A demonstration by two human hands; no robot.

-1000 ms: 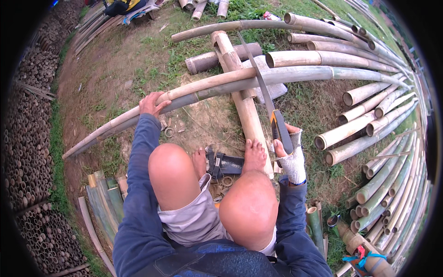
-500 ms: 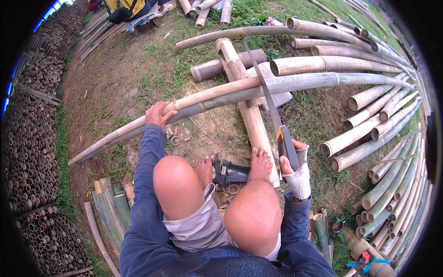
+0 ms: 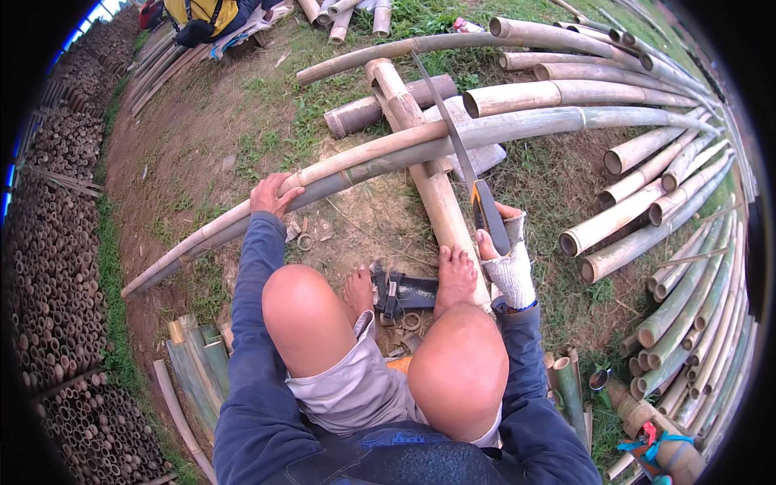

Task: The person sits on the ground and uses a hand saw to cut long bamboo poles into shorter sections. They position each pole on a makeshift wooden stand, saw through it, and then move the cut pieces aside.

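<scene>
My left hand point(image 3: 275, 195) is closed over a slim tan bamboo pole point(image 3: 365, 153) and rests beside a longer grey-green bamboo pole point(image 3: 517, 128) lying along it. In my right hand point(image 3: 511, 257), which wears a white fingerless glove, is the black and orange handle of a handsaw point(image 3: 457, 139). The blade points away from me and lies across the slim pole near its right end, touching or very close to it. Both poles cross a thick bamboo support point(image 3: 440, 206), whose near end is by my right foot point(image 3: 458, 279).
Cut bamboo poles point(image 3: 614, 230) fan out on the right, with more bundles point(image 3: 687, 315) nearer. A dark bamboo piece point(image 3: 392, 105) lies under the support's far end. Stacked bamboo point(image 3: 61, 283) lines the left. A person in yellow point(image 3: 212, 14) sits far left. A black sheath-like item point(image 3: 408, 293) lies between my feet.
My right hand and the saw have moved forward, away from me, along the cut line. My left hand keeps its hold on the pole. The view has shifted slightly.
</scene>
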